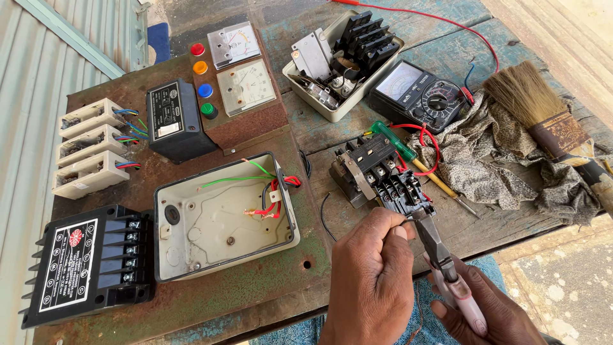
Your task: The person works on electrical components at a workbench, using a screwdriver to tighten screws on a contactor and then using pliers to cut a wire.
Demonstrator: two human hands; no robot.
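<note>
My right hand grips pink-handled pliers whose jaws reach the near edge of a black electrical contactor on the wooden table. My left hand is closed just left of the pliers' jaws, its fingertips at the contactor's near terminal block; whether it pinches a small part or wire is hidden. A green-handled screwdriver lies right behind the contactor, among red test leads.
An open grey enclosure with loose wires sits on a rusty panel with meters, push buttons, fuse holders and black units. A tray of parts, a multimeter, a rag and a paintbrush lie beyond.
</note>
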